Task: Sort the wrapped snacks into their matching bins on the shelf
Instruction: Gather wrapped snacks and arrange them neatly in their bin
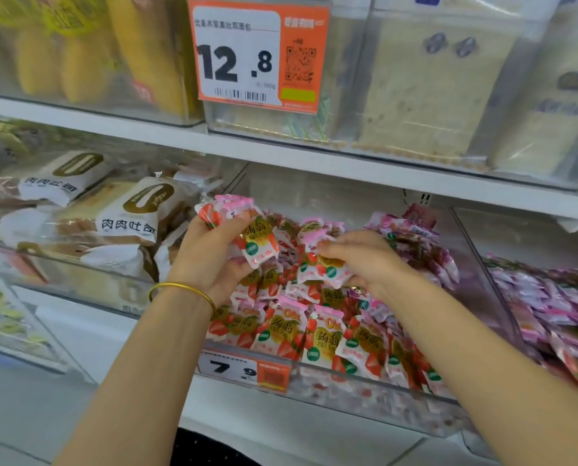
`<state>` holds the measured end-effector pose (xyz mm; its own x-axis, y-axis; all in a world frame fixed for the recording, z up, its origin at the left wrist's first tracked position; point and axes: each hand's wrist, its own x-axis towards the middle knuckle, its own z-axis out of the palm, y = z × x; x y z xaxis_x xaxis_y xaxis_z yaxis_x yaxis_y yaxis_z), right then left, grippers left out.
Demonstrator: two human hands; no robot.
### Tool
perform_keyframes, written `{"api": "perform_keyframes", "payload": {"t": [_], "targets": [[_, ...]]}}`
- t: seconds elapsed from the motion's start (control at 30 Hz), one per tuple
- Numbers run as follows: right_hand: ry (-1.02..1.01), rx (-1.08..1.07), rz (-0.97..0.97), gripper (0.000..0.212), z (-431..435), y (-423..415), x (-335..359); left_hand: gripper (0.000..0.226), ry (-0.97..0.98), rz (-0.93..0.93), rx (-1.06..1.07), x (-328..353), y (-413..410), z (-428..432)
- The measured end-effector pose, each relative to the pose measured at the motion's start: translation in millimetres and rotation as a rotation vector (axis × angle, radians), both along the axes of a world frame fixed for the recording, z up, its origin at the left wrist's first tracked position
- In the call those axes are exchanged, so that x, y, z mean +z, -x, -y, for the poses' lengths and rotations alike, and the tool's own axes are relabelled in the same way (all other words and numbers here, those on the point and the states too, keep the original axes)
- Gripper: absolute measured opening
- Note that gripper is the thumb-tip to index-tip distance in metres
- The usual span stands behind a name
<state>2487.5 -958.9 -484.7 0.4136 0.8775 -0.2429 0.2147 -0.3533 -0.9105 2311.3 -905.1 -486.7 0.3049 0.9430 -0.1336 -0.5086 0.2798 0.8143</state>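
A clear bin [354,395] on the middle shelf is heaped with small white-and-pink strawberry snack packets [317,334]. My left hand [210,250], with a gold bangle at the wrist, grips a bunch of these strawberry packets [247,230] above the bin's left side. My right hand [368,260] reaches over the heap and pinches another strawberry packet [324,269] from above. Darker pink and purple packets [418,237] lie mixed in at the back right of the same bin.
To the left is a bin of wrapped bread loaves [126,213]. On the right, a bin of purple packets [550,297]. The upper shelf holds yellow snacks [79,55], pale loaves [425,95] and an orange 12.8 price tag [257,52]. A 7.9 tag [243,368] hangs on the strawberry bin.
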Motion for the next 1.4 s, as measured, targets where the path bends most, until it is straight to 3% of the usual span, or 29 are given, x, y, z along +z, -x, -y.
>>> {"api": "perform_keyframes", "payload": {"t": [0.07,0.13,0.2,0.23,0.33,0.43,0.47,0.57,0.63,0.67,0.7,0.77,0.8,0.9,1.03,1.23,1.33,1.4], "targets": [[0.005,0.05,0.078,0.017,-10,13,-7,0.015,0.024,0.041,-0.043,1,0,-2],[0.034,0.145,0.362,0.018,-20,23,-13,0.021,0.037,0.075,-0.085,1,1,-4],[0.066,0.201,0.587,0.037,-25,24,-15,0.025,0.016,0.078,-0.1,0,2,-6],[0.069,0.207,0.612,0.039,-26,22,-13,0.026,0.0,0.068,-0.096,-1,2,-6],[0.03,0.161,0.421,0.014,-25,8,-9,0.035,-0.017,0.021,-0.069,2,3,-3],[0.031,0.115,0.257,0.038,-28,5,-9,0.038,-0.034,-0.018,-0.078,5,3,1],[0.059,0.148,0.334,0.037,-29,7,-10,0.039,-0.035,-0.033,-0.092,5,3,2],[0.158,0.209,0.906,0.027,-27,13,-15,0.038,-0.037,-0.104,-0.156,3,1,5],[-0.004,0.134,1.037,0.031,-24,12,-16,0.033,-0.043,-0.159,-0.187,1,-1,7],[-0.112,0.122,0.905,0.029,-23,11,-14,0.029,-0.049,-0.179,-0.192,0,-2,8],[-0.206,0.11,0.622,0.028,-21,12,-9,0.027,-0.054,-0.2,-0.189,0,-4,8],[-0.212,0.151,-0.077,0.031,-15,18,1,0.025,-0.057,-0.249,-0.187,-1,-7,8],[-0.185,0.19,-0.219,0.033,-14,19,0,0.026,-0.062,-0.274,-0.191,-1,-8,8],[-0.177,0.308,-0.167,0.026,-13,19,-10,0.033,-0.068,-0.341,-0.212,-3,-8,8],[-0.236,0.237,-0.209,0.006,-15,20,-17,0.032,-0.029,-0.314,-0.281,-2,-7,8],[-0.212,0.073,-0.252,0.02,-18,16,-14,0.025,0.054,-0.174,-0.261,1,-6,5],[-0.211,-0.031,-0.294,0.007,-18,10,-10,0.022,-0.026,-0.373,-0.084,-9,-3,-4],[-0.232,-0.083,-0.277,0.01,-18,5,-7,0.02,-0.177,-0.605,-0.015,-15,-1,-8]]}}
